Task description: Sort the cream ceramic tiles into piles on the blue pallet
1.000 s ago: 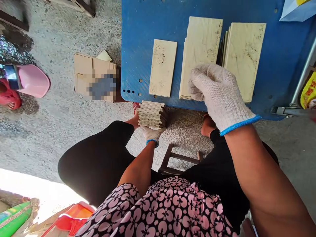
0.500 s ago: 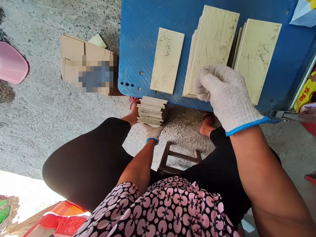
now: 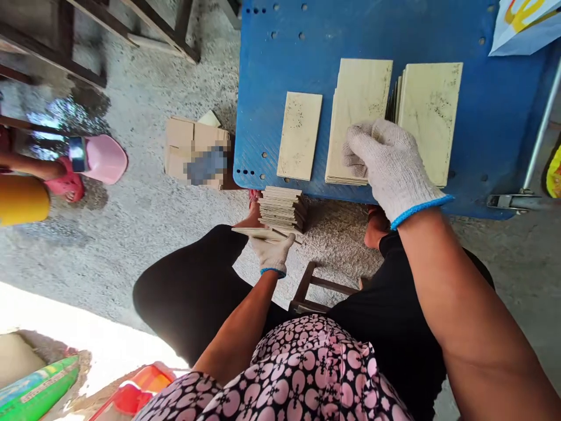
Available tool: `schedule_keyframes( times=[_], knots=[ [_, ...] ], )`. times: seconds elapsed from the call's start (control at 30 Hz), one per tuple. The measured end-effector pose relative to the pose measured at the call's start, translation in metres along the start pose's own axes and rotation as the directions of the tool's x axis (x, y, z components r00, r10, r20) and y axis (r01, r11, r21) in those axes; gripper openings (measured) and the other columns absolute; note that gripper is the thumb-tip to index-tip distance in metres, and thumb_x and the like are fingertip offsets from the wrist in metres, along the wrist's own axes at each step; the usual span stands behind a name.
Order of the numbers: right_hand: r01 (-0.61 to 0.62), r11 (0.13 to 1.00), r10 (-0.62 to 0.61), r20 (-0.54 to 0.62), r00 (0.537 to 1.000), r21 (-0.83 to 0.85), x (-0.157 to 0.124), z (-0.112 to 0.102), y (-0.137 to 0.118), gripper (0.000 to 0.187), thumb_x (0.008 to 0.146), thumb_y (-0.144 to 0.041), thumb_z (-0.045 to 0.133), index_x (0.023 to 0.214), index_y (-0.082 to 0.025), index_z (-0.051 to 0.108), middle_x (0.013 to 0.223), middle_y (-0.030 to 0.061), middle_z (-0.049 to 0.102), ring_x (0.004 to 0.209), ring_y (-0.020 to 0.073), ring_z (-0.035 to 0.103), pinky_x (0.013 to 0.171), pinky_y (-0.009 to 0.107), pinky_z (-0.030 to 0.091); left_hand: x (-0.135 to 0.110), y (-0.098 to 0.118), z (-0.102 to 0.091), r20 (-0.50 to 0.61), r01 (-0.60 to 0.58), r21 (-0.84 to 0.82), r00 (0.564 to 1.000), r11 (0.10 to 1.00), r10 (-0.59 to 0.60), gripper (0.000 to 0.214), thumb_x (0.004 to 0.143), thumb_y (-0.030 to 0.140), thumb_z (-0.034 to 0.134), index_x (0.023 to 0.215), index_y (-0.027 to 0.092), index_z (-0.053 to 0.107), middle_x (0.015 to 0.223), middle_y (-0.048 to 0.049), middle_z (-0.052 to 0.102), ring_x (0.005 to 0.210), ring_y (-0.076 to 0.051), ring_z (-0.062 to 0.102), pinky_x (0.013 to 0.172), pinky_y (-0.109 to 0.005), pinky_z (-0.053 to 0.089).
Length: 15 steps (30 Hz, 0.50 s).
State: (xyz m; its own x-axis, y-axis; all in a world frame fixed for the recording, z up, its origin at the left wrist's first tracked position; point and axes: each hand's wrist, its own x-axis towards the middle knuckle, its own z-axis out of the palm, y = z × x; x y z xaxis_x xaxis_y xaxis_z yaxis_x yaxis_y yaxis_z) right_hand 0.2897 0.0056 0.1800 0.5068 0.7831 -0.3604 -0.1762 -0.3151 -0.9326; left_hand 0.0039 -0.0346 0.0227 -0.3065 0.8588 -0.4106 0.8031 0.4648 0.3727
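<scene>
Both my hands wear white knit gloves with blue cuffs. Below the front edge of the blue table (image 3: 258, 64), my left hand (image 3: 270, 254) grips a thin cream board (image 3: 252, 233), seen nearly edge-on. Just beyond it rises an uneven stack of similar boards (image 3: 280, 204). My right hand (image 3: 388, 161) is closed, its fingers curled over the near part of the middle board stack (image 3: 363, 88); whatever is in them is hidden. Right of that lies another board stack (image 3: 432, 117), partly covered by the glove. A speckled board (image 3: 300, 134) lies on the table's left part.
A cardboard box (image 3: 179, 137) sits on the floor left of the table. A wooden stool (image 3: 307, 286) is between my legs. At the far left are a pink seat-like object (image 3: 105, 158) and another person's foot (image 3: 68, 181). A metal latch (image 3: 511, 202) juts from the table's right corner.
My left hand has drawn a board toward me, off the stack below the table edge. My right hand stays closed over the middle stack. The view has shifted left.
</scene>
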Motion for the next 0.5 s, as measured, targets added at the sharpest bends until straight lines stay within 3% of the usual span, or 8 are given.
schedule_keyframes(
  times=[0.1, 0.23, 0.4, 0.5],
  knots=[
    [0.011, 0.999, -0.01, -0.011, 1.0, 0.046, -0.002, -0.006, -0.003, 0.022, 0.087, -0.038, 0.063, 0.073, -0.021, 0.061, 0.065, -0.0001, 0.057, 0.062, 0.0126, 0.055, 0.055, 0.024, 0.044, -0.009, 0.012, -0.023, -0.037, -0.088, -0.012, 0.995, 0.996, 0.088, 0.082, 0.06, 0.039, 0.087, 0.126, 0.02, 0.042, 0.127, -0.0102, 0.057, 0.119, -0.025, 0.058, 0.105, -0.037, 0.047],
    [0.041, 0.997, -0.04, -0.029, 0.999, 0.06, -0.005, -0.016, -0.004, 0.024, 0.083, -0.043, 0.067, 0.075, -0.021, 0.061, 0.066, -0.0008, 0.058, 0.065, 0.0122, 0.055, 0.06, 0.023, 0.047, -0.019, 0.039, -0.052, 0.067, -0.288, 0.001, 0.956, 0.958, 0.287, 0.069, 0.063, 0.035, 0.084, 0.123, 0.024, 0.051, 0.121, -0.007, 0.062, 0.117, -0.027, 0.06, 0.105, -0.037, 0.047],
    [0.067, 0.995, -0.063, -0.071, 0.996, 0.067, -0.006, -0.031, -0.004, 0.026, 0.084, -0.045, 0.066, 0.077, -0.02, 0.06, 0.067, -0.0007, 0.057, 0.066, 0.012, 0.056, 0.061, 0.024, 0.046, -0.008, 0.093, -0.077, 0.183, -0.201, 0.137, 0.967, 0.97, 0.175, 0.072, 0.059, 0.048, 0.084, 0.122, 0.025, 0.057, 0.111, -0.0094, 0.067, 0.106, -0.036, 0.064, 0.092, -0.05, 0.053],
    [0.067, 0.995, -0.061, -0.08, 0.995, 0.07, -0.006, -0.037, -0.007, 0.023, 0.086, -0.041, 0.064, 0.076, -0.02, 0.06, 0.068, -0.0008, 0.057, 0.065, 0.0116, 0.055, 0.061, 0.024, 0.046, 0.016, 0.136, -0.082, 0.299, -0.209, 0.055, 0.936, 0.976, 0.184, 0.06, 0.064, 0.049, 0.078, 0.115, 0.021, 0.063, 0.102, -0.0095, 0.07, 0.093, -0.032, 0.068, 0.076, -0.043, 0.059]
  ],
)
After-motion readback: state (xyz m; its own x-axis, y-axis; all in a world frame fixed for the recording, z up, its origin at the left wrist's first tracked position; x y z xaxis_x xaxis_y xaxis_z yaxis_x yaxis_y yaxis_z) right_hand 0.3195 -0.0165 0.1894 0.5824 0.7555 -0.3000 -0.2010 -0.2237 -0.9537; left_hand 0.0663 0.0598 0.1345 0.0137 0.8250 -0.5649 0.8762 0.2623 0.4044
